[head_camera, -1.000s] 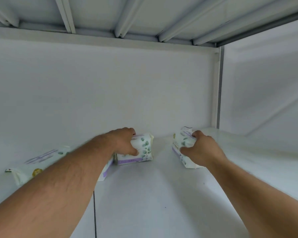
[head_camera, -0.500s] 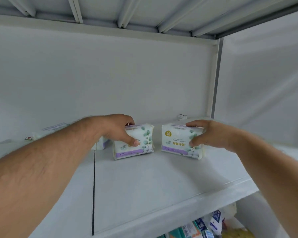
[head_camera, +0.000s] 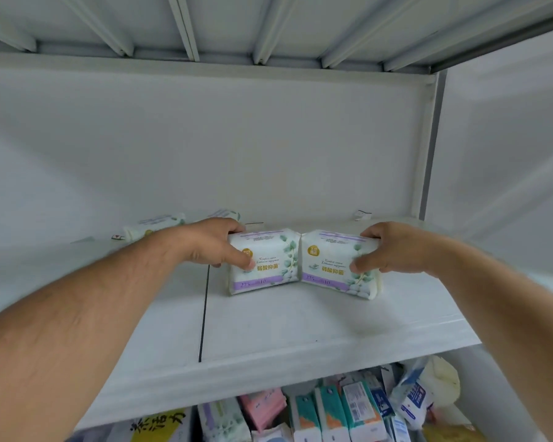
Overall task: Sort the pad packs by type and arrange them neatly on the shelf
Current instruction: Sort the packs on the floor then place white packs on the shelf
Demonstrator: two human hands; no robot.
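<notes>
From the head view we see our left hand (head_camera: 216, 244) holding the left pad pack (head_camera: 264, 261), thumb on its front face and fingers curled over its top, so this grip is closed around the pack. Our right hand (head_camera: 388, 250) holds the right pad pack (head_camera: 337, 264) the same way, its grip wrapped on the pack's right end. Both packs stand upright on the white shelf (head_camera: 300, 330), touching side by side, nearer its back edge than its front and right of the dark seam in its surface. Two more pad packs (head_camera: 155, 223) lie flat toward the back left of the shelf, behind our left forearm. Below the shelf's front edge, mixed packs (head_camera: 332, 413) crowd the lower level.
</notes>
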